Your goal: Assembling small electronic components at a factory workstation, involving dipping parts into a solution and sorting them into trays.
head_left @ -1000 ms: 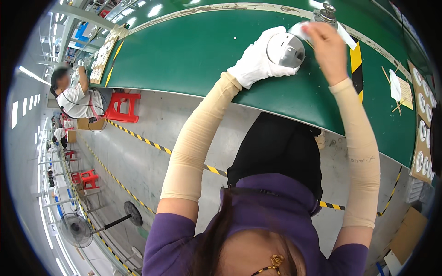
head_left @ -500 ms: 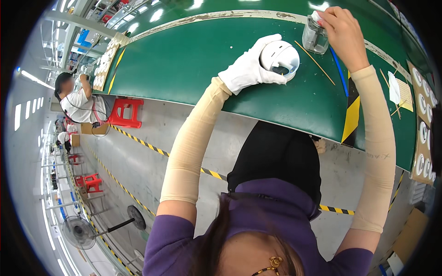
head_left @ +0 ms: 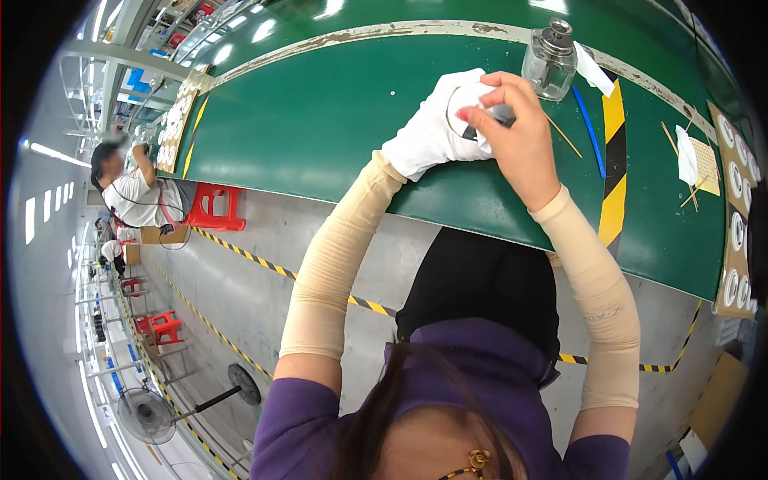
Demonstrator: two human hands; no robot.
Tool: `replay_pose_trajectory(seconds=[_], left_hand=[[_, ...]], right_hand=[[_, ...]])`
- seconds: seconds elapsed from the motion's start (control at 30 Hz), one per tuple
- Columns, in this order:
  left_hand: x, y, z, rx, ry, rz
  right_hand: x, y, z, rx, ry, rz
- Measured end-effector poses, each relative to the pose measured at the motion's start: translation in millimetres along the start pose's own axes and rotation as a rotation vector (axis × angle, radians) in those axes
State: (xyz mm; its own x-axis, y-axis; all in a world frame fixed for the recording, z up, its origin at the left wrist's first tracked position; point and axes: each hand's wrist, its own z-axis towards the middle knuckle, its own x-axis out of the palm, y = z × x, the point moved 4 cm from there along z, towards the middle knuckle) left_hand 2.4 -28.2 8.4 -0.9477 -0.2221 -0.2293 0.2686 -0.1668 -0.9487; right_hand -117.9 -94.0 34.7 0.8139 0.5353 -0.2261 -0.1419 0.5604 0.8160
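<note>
My left hand (head_left: pixel 428 132), in a white glove, is wrapped around a round white device (head_left: pixel 462 99) with a glossy dark patch, held over the green bench. My bare right hand (head_left: pixel 516 128) reaches across the front of the device, thumb and fingers pinched. A bit of white wipe (head_left: pixel 484 144) shows below its fingers, against the device; most of it is hidden. Just beyond the right hand stands a clear dispenser bottle (head_left: pixel 550 62) with a metal top.
Beside the bottle lies a white cloth (head_left: pixel 593 70). A thin wooden stick (head_left: pixel 565 136) and a blue strip (head_left: pixel 590 132) rest on the green bench (head_left: pixel 304 120). At right is a cardboard tray (head_left: pixel 722 240) of white rings. A co-worker (head_left: pixel 132 180) sits far left near a red stool (head_left: pixel 218 206).
My right hand has left the bottle's top and come left and nearer, onto the white device. The bottle's metal top is now uncovered. My left hand keeps its hold on the device.
</note>
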Motion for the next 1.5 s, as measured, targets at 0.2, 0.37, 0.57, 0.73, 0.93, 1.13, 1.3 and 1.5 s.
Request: replay_pose_trajectory(seconds=[0.2,0.37,0.57,0.73,0.93,1.13,1.3,1.5], left_hand=[[-2.9,-2.9,0.4,0.067,-0.029,0.146],[-2.8,-4.7,-1.3,-0.007,-0.024,0.115],[-4.4,0.0,2.2,0.209,-0.026,0.401],[1.1,-3.2,-0.4,0.065,-0.02,0.087],[-1.6,-6.4,-1.6,0.085,0.032,0.107],[3.0,0.9,4.6,0.094,-0.004,0.099],[-7.0,9.6,2.8,0.167,0.028,0.285],[4.1,3.2,-3.0,0.213,-0.042,0.482]], right_hand=[[-4.5,-30.4,4.3,0.44,-0.077,0.519],[-5.2,-27.2,-7.2,0.196,0.011,0.375],[3.7,-3.5,-2.8,0.017,-0.015,0.028],[-13.9,-42.9,-2.3,0.558,-0.158,0.432],[-8.7,-31.7,-21.7,0.403,-0.219,0.528],[-16.5,-53.6,-9.9,0.572,-0.133,0.367],[-1.2,-12.3,-38.2,-0.012,-0.041,0.08],[-17.6,-39.9,-18.4,0.428,-0.198,0.113]])
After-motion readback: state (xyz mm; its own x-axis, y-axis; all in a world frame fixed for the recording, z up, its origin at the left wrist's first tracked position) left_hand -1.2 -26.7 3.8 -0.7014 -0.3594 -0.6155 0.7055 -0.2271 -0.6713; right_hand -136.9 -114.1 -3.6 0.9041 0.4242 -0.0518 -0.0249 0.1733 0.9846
